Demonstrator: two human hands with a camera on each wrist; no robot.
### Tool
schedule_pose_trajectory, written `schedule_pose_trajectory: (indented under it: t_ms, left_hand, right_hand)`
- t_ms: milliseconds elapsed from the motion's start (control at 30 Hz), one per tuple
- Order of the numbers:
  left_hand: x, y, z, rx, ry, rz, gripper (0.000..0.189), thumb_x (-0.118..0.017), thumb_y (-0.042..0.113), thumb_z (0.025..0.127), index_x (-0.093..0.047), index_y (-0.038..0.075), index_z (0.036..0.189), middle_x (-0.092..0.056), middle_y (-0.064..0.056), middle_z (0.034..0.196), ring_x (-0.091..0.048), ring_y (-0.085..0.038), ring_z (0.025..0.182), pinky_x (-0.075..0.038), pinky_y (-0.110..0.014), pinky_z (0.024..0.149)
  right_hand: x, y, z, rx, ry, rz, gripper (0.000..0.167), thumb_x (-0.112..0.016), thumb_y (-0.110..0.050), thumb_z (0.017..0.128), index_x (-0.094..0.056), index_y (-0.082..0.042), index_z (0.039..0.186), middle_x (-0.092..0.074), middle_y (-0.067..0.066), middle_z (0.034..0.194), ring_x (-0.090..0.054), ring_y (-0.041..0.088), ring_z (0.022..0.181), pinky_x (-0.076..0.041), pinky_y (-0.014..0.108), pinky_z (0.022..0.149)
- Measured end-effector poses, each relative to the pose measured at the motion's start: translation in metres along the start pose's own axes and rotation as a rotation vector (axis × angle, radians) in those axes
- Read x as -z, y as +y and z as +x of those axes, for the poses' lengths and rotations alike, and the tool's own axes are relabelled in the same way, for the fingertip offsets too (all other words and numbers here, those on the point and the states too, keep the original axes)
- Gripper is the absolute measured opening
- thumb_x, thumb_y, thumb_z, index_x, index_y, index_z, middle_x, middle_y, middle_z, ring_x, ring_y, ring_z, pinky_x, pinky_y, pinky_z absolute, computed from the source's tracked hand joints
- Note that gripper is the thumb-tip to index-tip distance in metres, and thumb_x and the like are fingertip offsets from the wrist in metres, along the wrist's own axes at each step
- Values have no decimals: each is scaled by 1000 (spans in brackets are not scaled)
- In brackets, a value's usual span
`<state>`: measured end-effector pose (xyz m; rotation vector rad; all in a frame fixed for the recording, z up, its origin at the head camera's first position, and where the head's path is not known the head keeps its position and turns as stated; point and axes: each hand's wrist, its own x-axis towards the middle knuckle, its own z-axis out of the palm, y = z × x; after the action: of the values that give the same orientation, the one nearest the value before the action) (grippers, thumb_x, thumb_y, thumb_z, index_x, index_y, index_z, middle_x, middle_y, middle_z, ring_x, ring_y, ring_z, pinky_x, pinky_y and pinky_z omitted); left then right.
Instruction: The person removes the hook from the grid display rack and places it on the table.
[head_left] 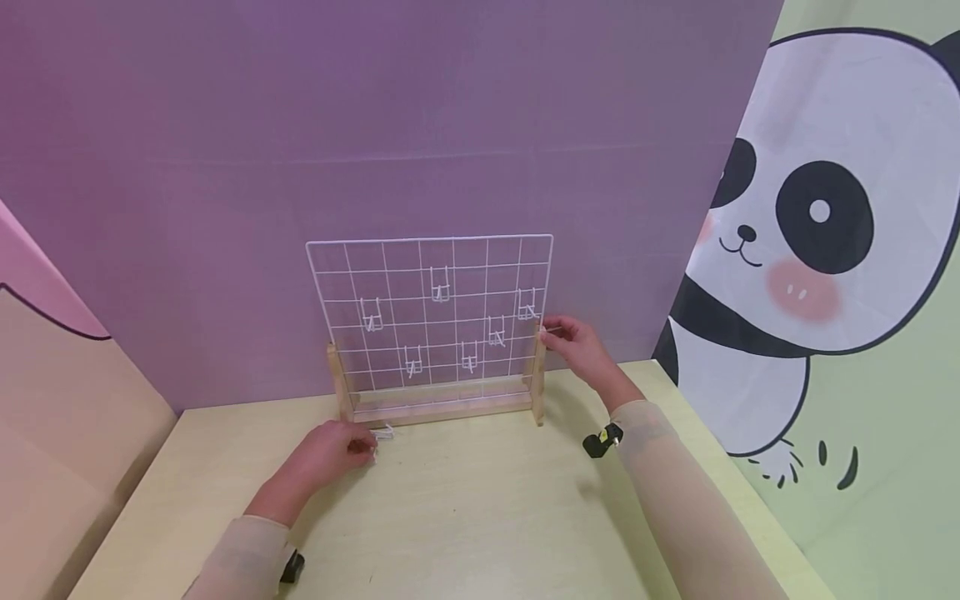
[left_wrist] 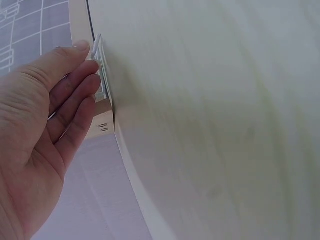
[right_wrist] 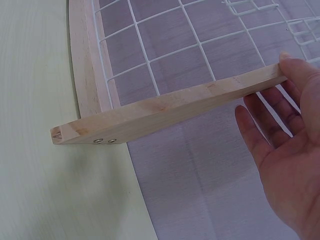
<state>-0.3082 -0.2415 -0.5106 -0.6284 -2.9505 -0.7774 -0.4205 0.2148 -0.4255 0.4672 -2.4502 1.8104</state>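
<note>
A small clear hook (head_left: 385, 432) lies on the table (head_left: 465, 517) just in front of the left foot of the rack, with the left hand (head_left: 330, 454) at it; the fingers (left_wrist: 75, 80) lie straight and close together, their tips touching the hook's edge in the left wrist view, and whether they actually pinch it cannot be told. The white wire grid (head_left: 431, 312) stands upright in a wooden base (head_left: 438, 408) near the table's far edge, against the purple backdrop (head_left: 375, 125). Six clear hooks (head_left: 440, 286) hang on the grid, spread over its middle rows. The right hand (head_left: 577, 346) is at the grid's right edge, above the right wooden post (head_left: 537, 379); its fingers (right_wrist: 300, 75) are relaxed and slightly spread, one tip touching the post's top end. A panda picture (head_left: 810, 217) covers the wall to the right.
</note>
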Motion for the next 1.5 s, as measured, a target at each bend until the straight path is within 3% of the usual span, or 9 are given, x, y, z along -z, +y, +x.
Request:
schedule_pose_trajectory:
  t_ms: [300, 467, 633, 900, 1133, 1500]
  left_hand:
    - [1, 1, 2, 17, 9, 4, 13, -87, 4, 93, -83, 8, 104, -75, 3, 91, -67, -15, 84, -64, -43, 83]
    - [1, -1, 2, 12, 50, 7, 11, -85, 5, 95, -83, 7, 106, -75, 3, 93, -69, -16, 87, -64, -46, 85]
    - [4, 3, 3, -14, 144, 7, 6, -82, 8, 99, -82, 11, 104, -74, 6, 92, -69, -16, 86, -63, -45, 82]
    - [15, 15, 10, -18, 341, -112, 4, -79, 8, 102, -82, 7, 105, -78, 2, 94, -70, -19, 87, -62, -41, 79]
    - [25, 24, 16, 32, 398, -223, 7, -76, 11, 105, -80, 6, 108, -77, -3, 98, -69, -22, 90, -61, -38, 81]
    - [46, 47, 35, 52, 567, -349, 17, -75, 16, 107, -76, 1, 114, -75, -13, 105, -68, -28, 95, -54, -20, 78]
  right_hand:
    - [0, 0, 1, 2, 2, 0, 36, -71, -14, 110, -67, 4, 141, -71, 21, 132, -69, 36, 122, -53, 55, 115]
    - [0, 2, 1, 9, 4, 7, 35, -71, -13, 109, -68, 4, 140, -72, 21, 130, -69, 35, 121, -54, 55, 114]
    - [-1, 5, 2, 21, 9, 8, 34, -71, -13, 109, -68, 5, 139, -73, 20, 129, -70, 30, 118, -57, 50, 111]
    - [-3, 8, 3, 49, 1, 15, 36, -68, -11, 111, -65, 7, 141, -70, 23, 133, -67, 32, 123, -56, 50, 112]
    - [-2, 9, 4, 54, -10, 28, 37, -66, -12, 112, -63, 7, 144, -67, 27, 137, -63, 37, 129, -52, 54, 116]
    - [-3, 7, 2, 33, -18, 27, 38, -66, -13, 112, -63, 6, 145, -67, 24, 139, -63, 36, 130, -52, 54, 117]
